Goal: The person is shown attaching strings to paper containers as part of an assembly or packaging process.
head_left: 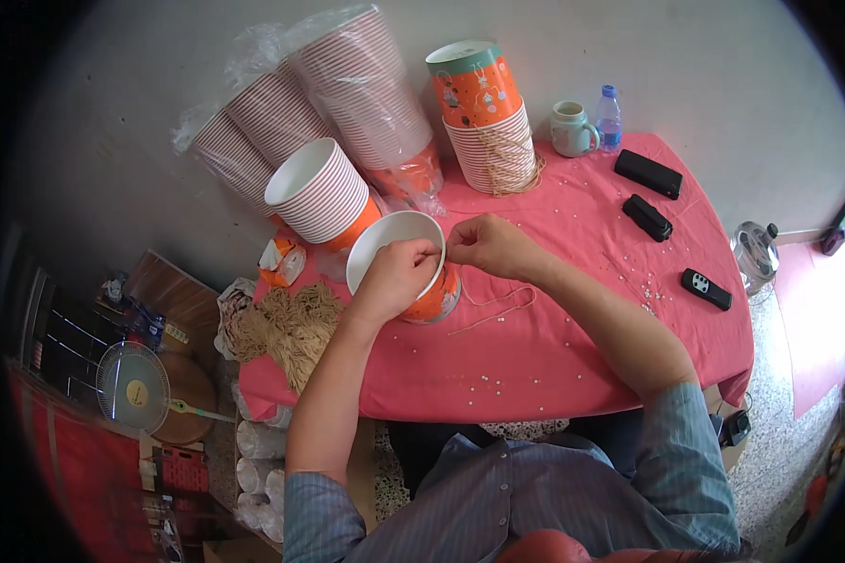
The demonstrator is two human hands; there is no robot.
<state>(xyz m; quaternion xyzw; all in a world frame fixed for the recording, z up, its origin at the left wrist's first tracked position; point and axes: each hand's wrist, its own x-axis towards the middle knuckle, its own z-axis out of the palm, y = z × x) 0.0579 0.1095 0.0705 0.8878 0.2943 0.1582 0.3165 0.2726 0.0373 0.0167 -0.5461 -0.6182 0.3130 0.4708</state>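
Note:
An orange printed paper bucket [429, 305] with a white inside stands on the table in front of me, tilted slightly. My left hand [402, 275] reaches over its opening, fingers closed at the inner side of the right rim; what they pinch is hidden. Just outside that rim, my right hand [486, 246] is closed in a pinch. A thin beige string [509, 310] trails from beside the bucket below my right hand and loops on the cloth. The string's end at the fingers is too small to make out.
Stacked paper buckets [317, 192], some in plastic film, stand behind; another stack [491, 150] has strings hanging. Beige string [286, 324] lies left. A mug [570, 129], bottle [608, 120], two black cases [648, 174] and a remote [706, 289] sit right. White bits dot the red cloth [573, 361].

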